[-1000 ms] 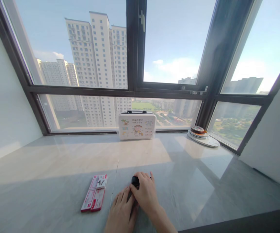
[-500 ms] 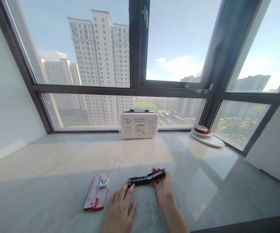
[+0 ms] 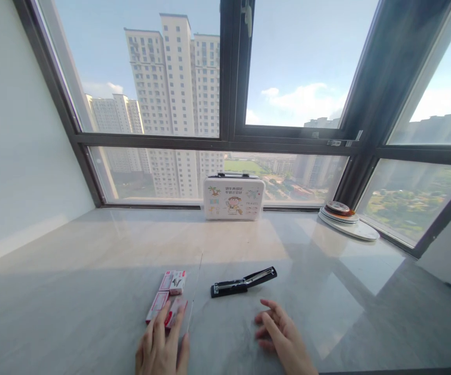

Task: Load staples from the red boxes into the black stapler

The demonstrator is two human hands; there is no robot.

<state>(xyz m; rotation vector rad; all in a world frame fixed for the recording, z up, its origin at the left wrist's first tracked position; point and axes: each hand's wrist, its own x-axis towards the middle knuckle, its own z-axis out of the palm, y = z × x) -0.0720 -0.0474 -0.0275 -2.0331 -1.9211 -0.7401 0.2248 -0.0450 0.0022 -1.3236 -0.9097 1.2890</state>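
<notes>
A black stapler (image 3: pixel 241 283) lies on the sill, folded open, with its right section tilted up and metal rails showing. My right hand (image 3: pixel 282 333) is just below it, apart from it, fingers spread and holding nothing. My left hand (image 3: pixel 161 341) rests its outstretched fingertips on a red-and-white small box (image 3: pixel 177 309), whose lower part they partly cover. Beside that lie another flat red-and-white box (image 3: pixel 158 306) and, above, a small box with a stapler picture (image 3: pixel 177 283).
A white case (image 3: pixel 234 200) with cartoon prints stands against the window at the back. Stacked plates (image 3: pixel 340 214) sit on an oval board at the right corner. The grey marble-look sill (image 3: pixel 104 291) ends at a dark front edge, lower right.
Both hands have let go of the stapler, which stays folded open on the sill. My left hand has moved left onto a small box, now turned slightly; my right hand has drawn back.
</notes>
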